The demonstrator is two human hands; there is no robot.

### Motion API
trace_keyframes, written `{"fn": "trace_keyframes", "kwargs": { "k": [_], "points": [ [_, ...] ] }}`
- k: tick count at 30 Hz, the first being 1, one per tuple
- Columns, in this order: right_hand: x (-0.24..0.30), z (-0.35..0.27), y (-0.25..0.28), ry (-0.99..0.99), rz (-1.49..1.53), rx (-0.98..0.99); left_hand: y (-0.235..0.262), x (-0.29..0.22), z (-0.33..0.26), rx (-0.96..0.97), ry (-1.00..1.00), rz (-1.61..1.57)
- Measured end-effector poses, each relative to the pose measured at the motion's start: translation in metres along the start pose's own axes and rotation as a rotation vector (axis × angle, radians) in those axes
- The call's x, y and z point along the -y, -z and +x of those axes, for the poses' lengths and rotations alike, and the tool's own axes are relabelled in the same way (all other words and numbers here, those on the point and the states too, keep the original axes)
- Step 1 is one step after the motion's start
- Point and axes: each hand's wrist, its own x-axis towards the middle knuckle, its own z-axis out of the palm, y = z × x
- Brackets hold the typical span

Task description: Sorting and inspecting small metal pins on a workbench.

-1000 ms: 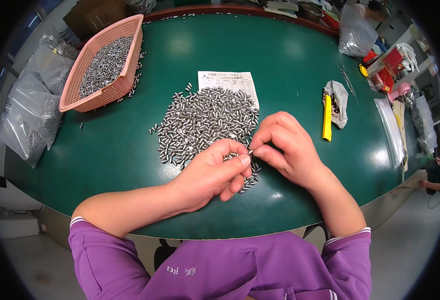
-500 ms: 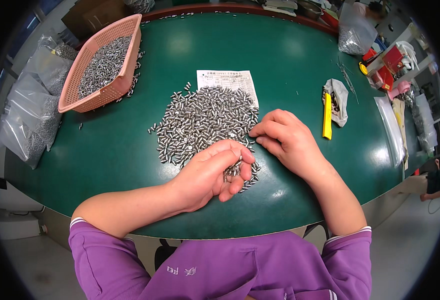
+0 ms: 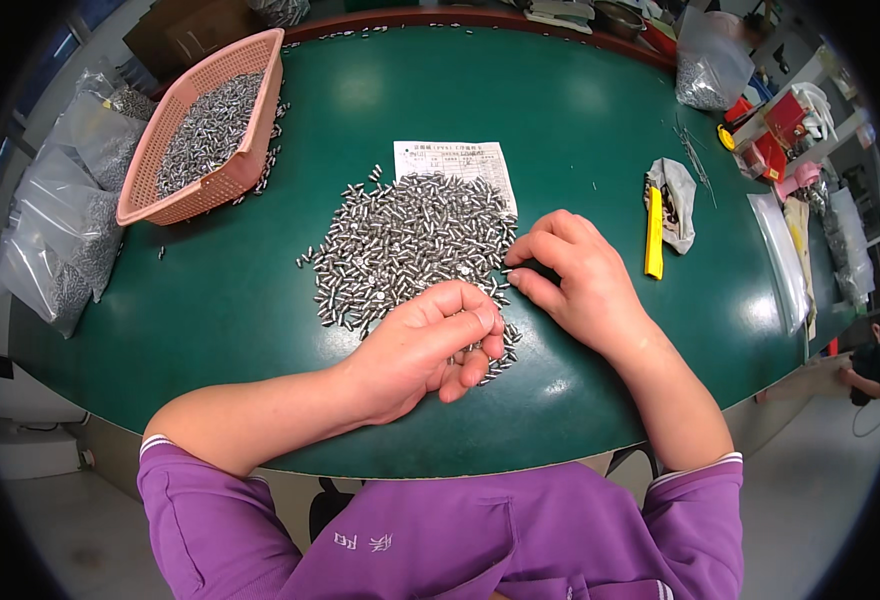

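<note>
A heap of several small silver metal pins (image 3: pixel 405 240) lies on the green table (image 3: pixel 210 310), partly over a white printed sheet (image 3: pixel 450 160). My left hand (image 3: pixel 430 345) rests at the heap's near edge, fingers curled over a few pins it holds. My right hand (image 3: pixel 575 275) sits at the heap's right edge, its fingertips pinching at pins there. The two hands are a little apart.
A pink plastic basket (image 3: pixel 210 185) filled with the same pins stands at the back left, beside clear bags of pins (image 3: pixel 60 240). A yellow cutter (image 3: pixel 653 232) and a small bag (image 3: pixel 678 200) lie right of the heap. Boxes and bags crowd the right rim.
My hands were touching over the heap's near edge; they have since separated. My right hand moved up to the heap's right edge and my left hand curled shut lower down.
</note>
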Motion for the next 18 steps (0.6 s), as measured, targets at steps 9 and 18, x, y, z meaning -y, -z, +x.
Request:
{"fn": "trace_keyframes", "kwargs": {
  "k": [9, 18],
  "points": [
    [0.002, 0.000, -0.001, -0.019, 0.091, 0.013, 0.000, 0.000, -0.001, 0.005, 0.003, -0.014],
    [0.019, -0.003, 0.002, -0.035, 0.664, 0.119, -0.003, -0.003, -0.001, -0.046, -0.028, 0.004]
  ]
}}
